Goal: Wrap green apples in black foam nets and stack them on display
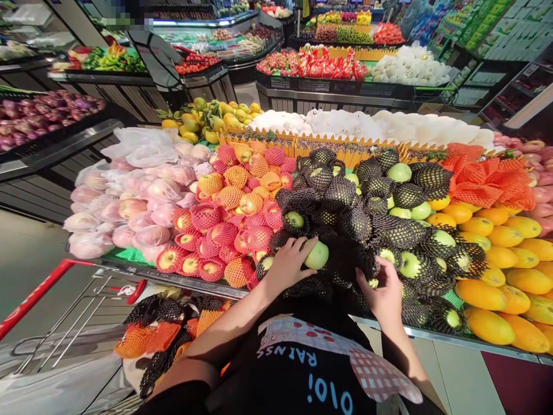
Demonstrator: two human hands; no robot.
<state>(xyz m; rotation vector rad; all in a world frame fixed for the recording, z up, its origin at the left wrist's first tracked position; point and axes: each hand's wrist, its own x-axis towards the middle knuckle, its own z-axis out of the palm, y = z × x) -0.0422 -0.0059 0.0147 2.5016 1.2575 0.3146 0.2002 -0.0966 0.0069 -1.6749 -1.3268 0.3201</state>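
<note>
My left hand (288, 266) curls round a bare green apple (317, 255), fingers over its left side and thumb below. To the right, my right hand (385, 291) pinches a black foam net sleeve (368, 263) between thumb and fingers; a bit of pale green shows just under it. Both hands are low over the near part of a heap of green apples in black nets (341, 193). Dark netting lies between the hands, too dark to make out singly.
Left of the heap lie apples in red and orange nets (231, 193) and bagged pink fruit (147, 204). Yellow papayas (514, 271) and orange netting (488, 178) are at right. A cart (47, 288) with loose nets stands at lower left. Another person (158, 55) is beyond the stand.
</note>
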